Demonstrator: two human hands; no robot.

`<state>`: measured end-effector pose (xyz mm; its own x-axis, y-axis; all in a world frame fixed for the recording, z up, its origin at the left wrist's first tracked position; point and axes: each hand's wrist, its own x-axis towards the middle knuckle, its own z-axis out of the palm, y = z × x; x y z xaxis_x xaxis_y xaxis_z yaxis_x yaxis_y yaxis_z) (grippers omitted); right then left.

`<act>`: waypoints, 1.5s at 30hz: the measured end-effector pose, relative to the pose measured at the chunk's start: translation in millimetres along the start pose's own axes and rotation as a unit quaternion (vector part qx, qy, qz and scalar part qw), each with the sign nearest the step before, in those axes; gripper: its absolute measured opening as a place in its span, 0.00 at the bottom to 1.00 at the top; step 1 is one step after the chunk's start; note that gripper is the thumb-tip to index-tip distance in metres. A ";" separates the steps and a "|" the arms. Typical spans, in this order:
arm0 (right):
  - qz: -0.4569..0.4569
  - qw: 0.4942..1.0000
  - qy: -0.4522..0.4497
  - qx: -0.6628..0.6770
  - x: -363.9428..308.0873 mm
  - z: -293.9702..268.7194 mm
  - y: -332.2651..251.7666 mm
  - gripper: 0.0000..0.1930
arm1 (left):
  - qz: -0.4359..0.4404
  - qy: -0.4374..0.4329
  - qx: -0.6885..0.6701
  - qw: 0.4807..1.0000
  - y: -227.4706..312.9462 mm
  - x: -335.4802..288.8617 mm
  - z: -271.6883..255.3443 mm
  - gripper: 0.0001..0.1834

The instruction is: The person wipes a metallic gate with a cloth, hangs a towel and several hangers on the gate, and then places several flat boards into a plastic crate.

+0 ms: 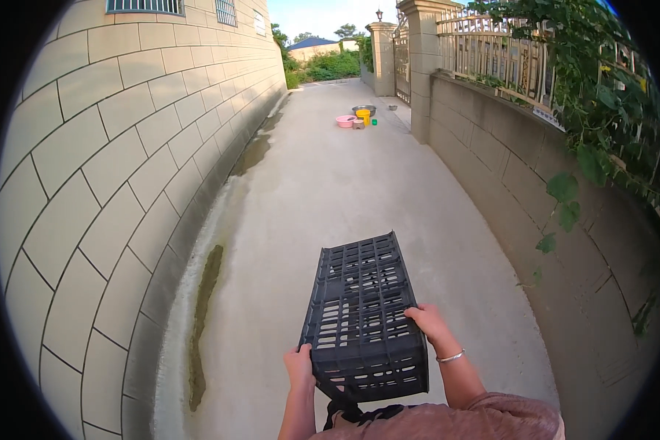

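A black slatted plastic crate [363,293] is held out in front of my body, over the concrete ground. My left hand [299,364] grips its near left edge, the fingers mostly hidden behind the plastic. On the opposite side my right hand [429,323] is closed on the right edge, thumb lying over the top. A silver bangle [451,356] circles my right wrist. Through the slots I see dark bars and bits of pale ground; whether anything sits inside, I cannot tell.
Farther along the concrete lane [308,183] stand a yellow bucket [364,116], a pink basin [345,122] and a metal basin [364,108]. A tiled house wall [125,169] runs along the left. On the right is a low wall [506,169] with a fence and hanging vines [565,188].
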<state>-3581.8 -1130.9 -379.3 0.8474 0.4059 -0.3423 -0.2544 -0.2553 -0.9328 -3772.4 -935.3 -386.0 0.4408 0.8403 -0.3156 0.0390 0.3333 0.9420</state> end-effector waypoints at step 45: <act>0.005 0.994 0.075 0.083 1462.3 251.1 -281.1 0.13 | -0.022 -0.079 0.046 0.996 91.3 1402.4 685.3 0.12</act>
<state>-2388.1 -245.3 -646.0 0.9013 0.2649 -0.3428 -0.3261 -0.1059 -0.9394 -2536.0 -19.5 -664.4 0.5717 0.7459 -0.3416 0.1407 0.3211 0.9365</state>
